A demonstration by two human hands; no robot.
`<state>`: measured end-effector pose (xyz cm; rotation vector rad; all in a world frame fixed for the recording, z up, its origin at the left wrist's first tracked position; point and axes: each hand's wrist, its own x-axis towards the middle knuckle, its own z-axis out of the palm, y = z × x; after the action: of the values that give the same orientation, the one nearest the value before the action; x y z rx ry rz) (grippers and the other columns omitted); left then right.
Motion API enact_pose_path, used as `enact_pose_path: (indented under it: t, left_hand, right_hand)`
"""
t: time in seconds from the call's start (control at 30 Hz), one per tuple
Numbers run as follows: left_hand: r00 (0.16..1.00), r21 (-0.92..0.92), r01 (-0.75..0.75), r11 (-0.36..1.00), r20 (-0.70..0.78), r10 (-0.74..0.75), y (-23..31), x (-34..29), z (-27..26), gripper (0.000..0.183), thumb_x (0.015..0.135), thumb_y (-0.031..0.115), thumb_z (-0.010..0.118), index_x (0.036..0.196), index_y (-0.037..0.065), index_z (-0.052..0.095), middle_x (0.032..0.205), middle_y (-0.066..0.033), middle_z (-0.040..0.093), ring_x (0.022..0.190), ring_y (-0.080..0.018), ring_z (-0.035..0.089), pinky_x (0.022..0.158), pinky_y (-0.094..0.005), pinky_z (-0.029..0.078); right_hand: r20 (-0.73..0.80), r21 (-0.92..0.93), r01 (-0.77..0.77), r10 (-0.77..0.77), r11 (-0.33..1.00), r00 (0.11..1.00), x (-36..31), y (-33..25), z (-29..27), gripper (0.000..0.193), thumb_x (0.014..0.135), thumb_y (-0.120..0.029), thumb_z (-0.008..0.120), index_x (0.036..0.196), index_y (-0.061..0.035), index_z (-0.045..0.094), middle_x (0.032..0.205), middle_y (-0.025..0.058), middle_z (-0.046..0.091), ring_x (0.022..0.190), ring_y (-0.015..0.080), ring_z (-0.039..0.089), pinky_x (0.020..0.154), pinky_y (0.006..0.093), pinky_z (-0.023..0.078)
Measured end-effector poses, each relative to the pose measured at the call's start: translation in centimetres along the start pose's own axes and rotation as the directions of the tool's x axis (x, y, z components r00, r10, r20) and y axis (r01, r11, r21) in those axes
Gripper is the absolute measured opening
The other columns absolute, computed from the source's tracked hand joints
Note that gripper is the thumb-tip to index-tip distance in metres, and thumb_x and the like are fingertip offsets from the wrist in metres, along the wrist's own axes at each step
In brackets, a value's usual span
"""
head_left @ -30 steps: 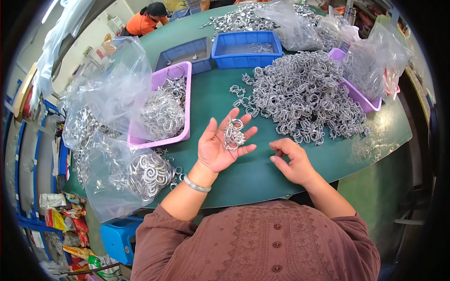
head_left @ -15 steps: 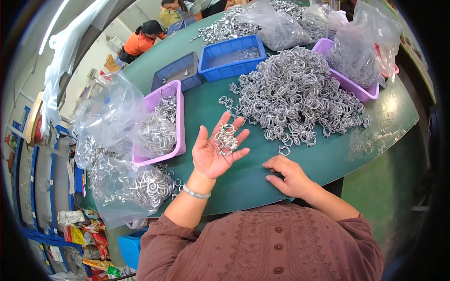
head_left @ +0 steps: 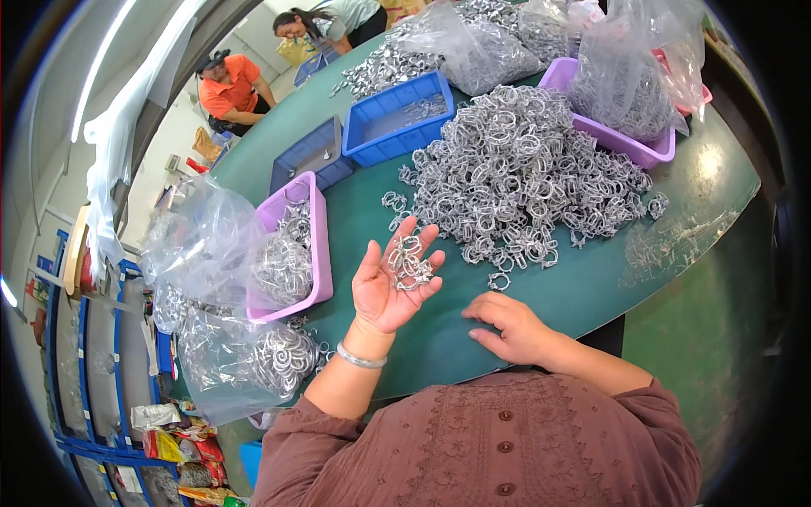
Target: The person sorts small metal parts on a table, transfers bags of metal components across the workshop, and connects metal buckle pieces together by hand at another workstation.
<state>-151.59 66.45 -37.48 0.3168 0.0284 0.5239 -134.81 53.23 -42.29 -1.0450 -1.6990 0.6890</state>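
My left hand (head_left: 384, 291) is turned palm up above the table, with several linked silvery metal rings (head_left: 408, 262) lying across its palm and fingers. Its fingers are apart and slightly curled around them. To the right, my right hand (head_left: 513, 328) is low over the table edge, thumb apart from the loosely bent fingers, and nothing shows in it. One loose ring (head_left: 498, 281) lies just beyond that hand. Past both hands rises a large heap of grey metal rings (head_left: 515, 169).
On the left stand a pink bin (head_left: 319, 245) of rings and clear plastic bags (head_left: 207, 245). A blue tray (head_left: 397, 152) and a grey tray (head_left: 338, 169) sit beyond. A purple bin (head_left: 625, 150) holds a bag at far right. Two people (head_left: 232, 89) are across the table.
My left hand's fingers have curled in a little around the rings. My right hand stays by the table edge. The view has shifted slightly, and the person in orange has raised their head.
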Motion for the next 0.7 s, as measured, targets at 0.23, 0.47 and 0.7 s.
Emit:
enact_pose_path:
  t: [0.23,0.47,0.7]
  left_hand:
    - [0.993,0.172,0.008,0.985,-0.12,0.013,0.5,-0.1,-0.5,0.043,0.088,0.03,0.042,0.126,0.013,0.035,0.12,-0.0141,0.046,0.103,-0.0319,0.048,0.08,-0.0449,0.046]
    - [0.955,0.166,-0.032,0.986,-0.285,0.079,0.2,-0.3,-0.9,0.038,0.086,0.028,0.044,0.119,0.01,0.043,0.11,-0.0164,0.051,0.097,-0.0314,0.05,0.076,-0.0416,0.047]
    - [0.914,0.204,-0.064,0.977,-0.382,0.139,-0.4,0.9,-0.1,0.034,0.085,0.029,0.046,0.113,0.011,0.047,0.103,-0.0146,0.055,0.09,-0.0292,0.053,0.071,-0.0411,0.049]
  right_hand:
    - [0.006,-0.002,0.035,-0.035,0.999,0.999,-0.2,0.1,-0.3,0.023,0.071,-0.006,0.06,0.092,-0.0016,0.053,0.087,0.0101,0.052,0.08,0.0269,0.052,0.067,0.0336,0.044]
    - [0.011,0.018,0.064,-0.064,0.998,0.998,-0.9,0.5,-0.2,0.024,0.071,-0.007,0.061,0.093,-0.0029,0.053,0.087,0.0091,0.053,0.083,0.0273,0.051,0.071,0.0345,0.044]
    - [0.014,0.034,0.078,-0.078,0.996,0.997,-1.1,0.9,-0.3,0.025,0.072,-0.009,0.06,0.095,-0.003,0.053,0.09,0.01,0.052,0.085,0.0279,0.051,0.073,0.0351,0.044]
